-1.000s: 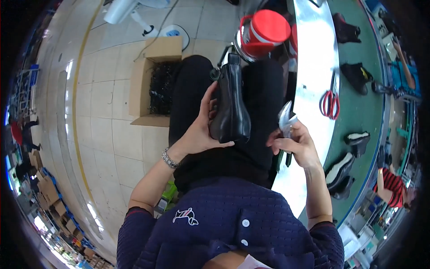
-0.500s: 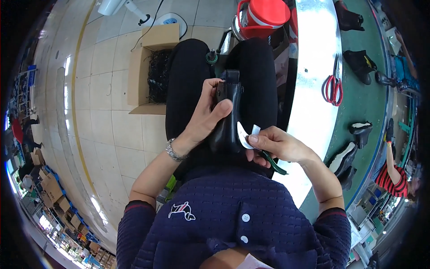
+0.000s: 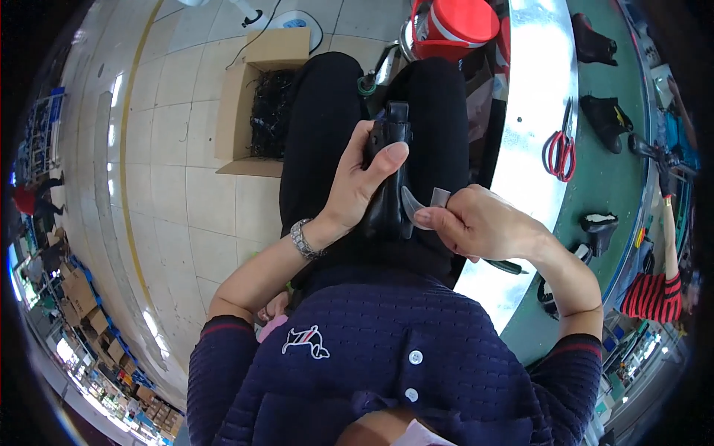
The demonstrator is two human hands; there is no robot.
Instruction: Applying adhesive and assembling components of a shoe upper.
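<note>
A glossy black leather boot stands lengthwise over my lap, its narrow end pointing away from me. My left hand is wrapped round its upper part, thumb lying across it. In my closed right hand is a curved-blade tool with a dark green handle that sticks out below the fist. Its pale, hooked blade is at the boot's right side; whether it touches the leather I cannot tell. A short, straight grey piece also shows above my right fingers.
Red-handled scissors lie on the shiny metal bench at right. Several black boots stand beyond it on a green surface. Left of my knees is a cardboard box of black scraps; a red-lidded bucket stands ahead.
My right hand has moved right and turned, bringing its back up; the tool's blade now looks greyer and more upright. My left hand still grips the boot.
</note>
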